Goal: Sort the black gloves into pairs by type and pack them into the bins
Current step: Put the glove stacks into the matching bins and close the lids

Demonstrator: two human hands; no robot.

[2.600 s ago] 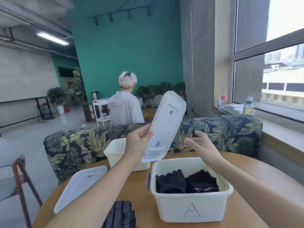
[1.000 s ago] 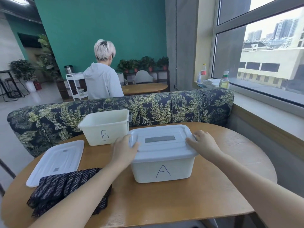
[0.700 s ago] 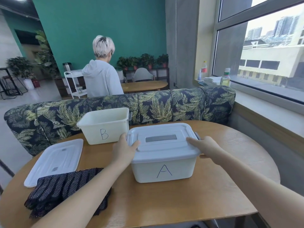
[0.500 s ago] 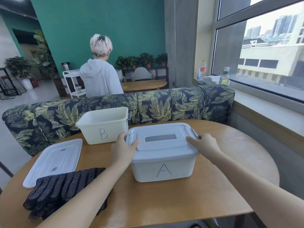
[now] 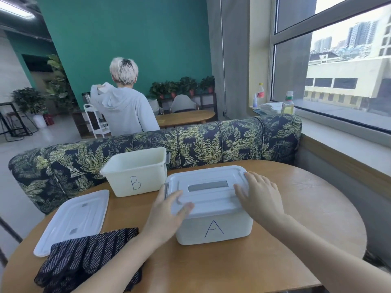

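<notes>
A round wooden surface [image 5: 296, 208] stands against a leaf-patterned sofa back [image 5: 211, 142], behind which a person in a grey hoodie [image 5: 124, 111] faces a teal wall [image 5: 137, 39]. Two bottles [image 5: 288, 103] and folded cloths [image 5: 270, 107] rest on the windowsill by the window [image 5: 338, 66]. Potted plants [image 5: 184, 84] line a shelf beyond another wooden table [image 5: 184, 117].

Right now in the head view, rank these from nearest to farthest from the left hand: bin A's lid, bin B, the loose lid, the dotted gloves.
From the left hand:
1. Bin A's lid, under its fingers.
2. Dotted gloves, lower left.
3. Bin B and the loose lid: too close to call.
</notes>
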